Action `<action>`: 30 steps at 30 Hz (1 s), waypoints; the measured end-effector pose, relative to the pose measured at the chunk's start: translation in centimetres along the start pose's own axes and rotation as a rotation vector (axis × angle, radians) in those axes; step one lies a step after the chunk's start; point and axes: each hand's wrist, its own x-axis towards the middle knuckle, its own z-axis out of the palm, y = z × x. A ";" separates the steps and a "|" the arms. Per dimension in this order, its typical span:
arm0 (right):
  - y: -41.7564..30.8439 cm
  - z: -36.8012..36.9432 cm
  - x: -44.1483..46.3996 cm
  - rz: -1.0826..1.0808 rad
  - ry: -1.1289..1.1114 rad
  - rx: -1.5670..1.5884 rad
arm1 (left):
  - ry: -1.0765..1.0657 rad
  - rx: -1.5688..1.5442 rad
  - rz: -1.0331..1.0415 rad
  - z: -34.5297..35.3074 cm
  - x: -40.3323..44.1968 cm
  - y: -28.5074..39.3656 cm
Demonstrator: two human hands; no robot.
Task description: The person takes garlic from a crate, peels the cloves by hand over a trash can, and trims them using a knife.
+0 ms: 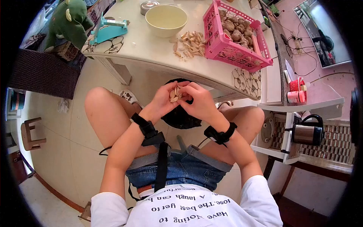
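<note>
My left hand [162, 100] is cupped around several garlic cloves [174, 94] in front of my knees, just off the table's edge. My right hand [199, 101] meets it from the other side, thumb and fingers bent and closed in on the same cloves; exactly which piece they pinch is partly hidden. Below both hands is a black bag-lined bin [181, 118]. On the table above them lies a loose pile of garlic cloves [191, 44].
A pink crate [238, 51] of garlic bulbs [237, 31] stands right of the pile. Behind it are a pale yellow bowl [166, 20], a tin [149, 6] and a turquoise slicer-like tool [109, 32]. A kettle [308, 132] sits on the right shelf.
</note>
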 end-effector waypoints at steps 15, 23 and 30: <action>2.6 0.7 -0.8 0.147 0.075 0.167 | 0.251 0.046 -0.051 0.0 0.3 -0.5; 5.2 -0.4 -1.7 0.338 0.069 0.020 | 0.258 0.011 -0.038 0.8 0.8 -0.3; 3.2 -0.5 -1.8 0.305 0.194 0.022 | 0.234 -0.004 -0.045 0.4 1.0 -0.6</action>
